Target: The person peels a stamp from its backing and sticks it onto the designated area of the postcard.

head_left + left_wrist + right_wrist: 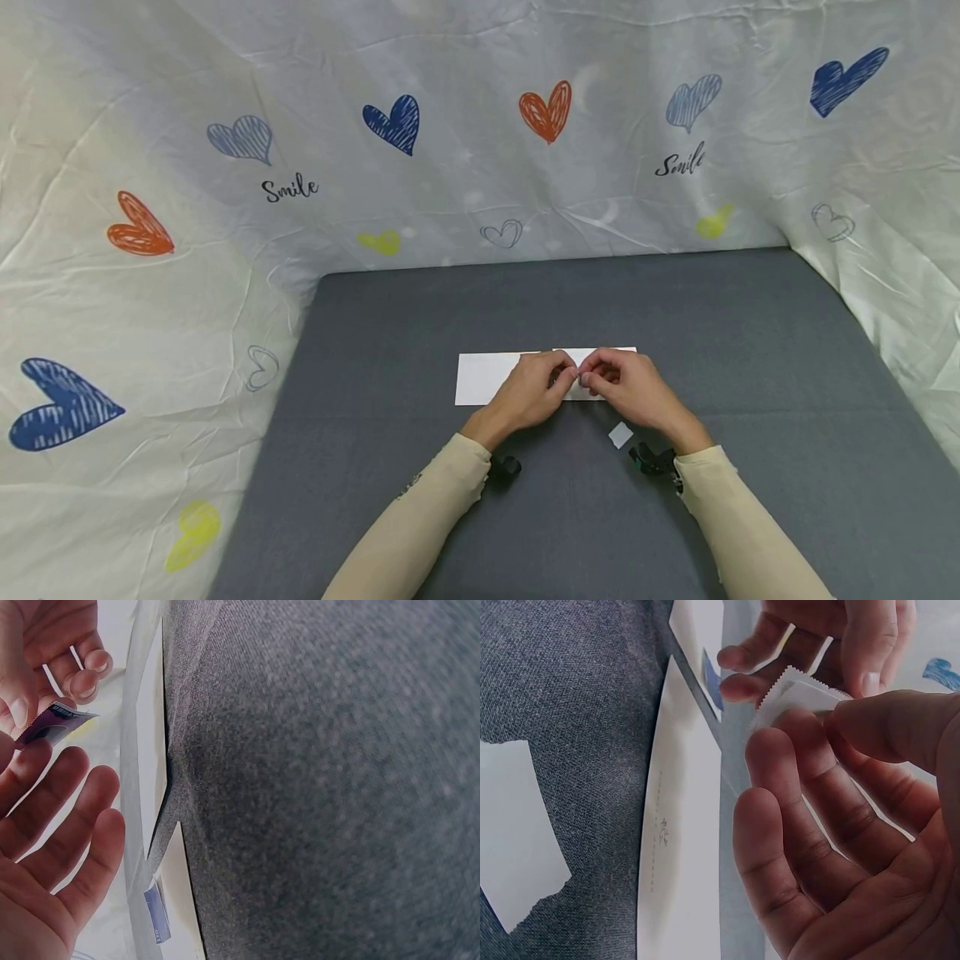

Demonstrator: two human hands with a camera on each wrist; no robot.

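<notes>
A small postage stamp (56,726) with a toothed edge is held up between the two hands. Its purple printed face shows in the left wrist view, its white back in the right wrist view. My left hand (528,390) pinches one end between thumb and index finger, its other fingers loosely bent. Thumb and fingertips of my right hand (630,390) pinch the other end. Beneath the hands lie two white envelopes, a left one (480,379) and a right one (682,825) with faint print. A blue stamp (157,913) is on the left envelope.
A small white paper piece (620,434) with a torn edge lies on the grey cloth-covered table (420,483), near the right wrist. Behind the table hangs a pale curtain (457,192) printed with hearts. Dark wrist cameras sit under both wrists.
</notes>
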